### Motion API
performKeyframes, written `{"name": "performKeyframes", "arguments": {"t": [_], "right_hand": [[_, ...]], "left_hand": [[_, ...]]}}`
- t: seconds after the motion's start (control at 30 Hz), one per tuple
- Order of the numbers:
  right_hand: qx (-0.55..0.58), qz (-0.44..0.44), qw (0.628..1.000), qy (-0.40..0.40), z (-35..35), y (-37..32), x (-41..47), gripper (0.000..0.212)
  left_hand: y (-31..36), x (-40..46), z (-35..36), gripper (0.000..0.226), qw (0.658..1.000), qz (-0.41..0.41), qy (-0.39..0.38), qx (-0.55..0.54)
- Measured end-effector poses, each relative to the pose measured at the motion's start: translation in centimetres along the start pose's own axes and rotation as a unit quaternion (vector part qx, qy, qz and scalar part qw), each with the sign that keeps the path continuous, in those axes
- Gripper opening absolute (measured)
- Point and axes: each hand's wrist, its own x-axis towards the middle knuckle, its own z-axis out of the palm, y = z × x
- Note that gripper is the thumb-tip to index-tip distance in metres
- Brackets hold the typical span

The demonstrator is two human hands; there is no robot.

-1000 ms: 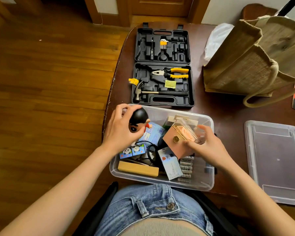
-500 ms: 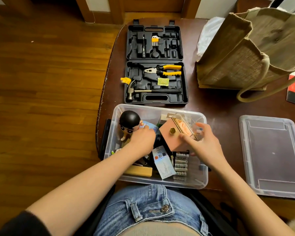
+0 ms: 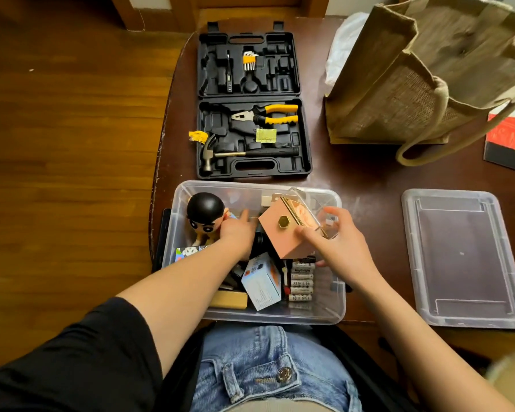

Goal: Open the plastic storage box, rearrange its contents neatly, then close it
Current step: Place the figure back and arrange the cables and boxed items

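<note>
The open box point(image 3: 333, 310) holds a figurine point(image 3: 204, 215), batteries point(image 3: 301, 278) and cartons. Right hand point(image 3: 339, 248) grips the pink case point(image 3: 283, 233); left hand's point(image 3: 238, 236) grip is unclear.

The clear plastic storage box point(image 3: 336, 304) sits open at the worktop's near edge, packed with a black-haired figurine point(image 3: 204, 215) upright at far left, a tilted pink box point(image 3: 283, 233), a row of batteries point(image 3: 301, 279) and a small carton point(image 3: 262, 282). Its clear lid point(image 3: 461, 257) lies flat, well apart to the right.
</note>
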Motion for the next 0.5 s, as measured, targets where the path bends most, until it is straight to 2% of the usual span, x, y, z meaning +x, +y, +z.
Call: {"name": "performKeyframes", "arguments": {"t": [0.23,0.4,0.5], "right_hand": [[0.023,-0.006,1.000,0.003,-0.1,0.2,0.4,0.072],[0.072,-0.006,0.997,0.004,-0.3,0.5,0.4,0.069],[0.108,0.004,0.994,-0.001,-0.5,0.6,0.6,0.062]], "left_hand": [[-0.4,-0.5,-0.2,0.059,1.000,-0.001,0.018,-0.012],[-0.5,-1.2,-1.2,0.030,0.999,0.024,-0.011,0.046],[-0.8,-2.1,-1.4,0.029,0.997,0.038,0.002,0.060]]}}
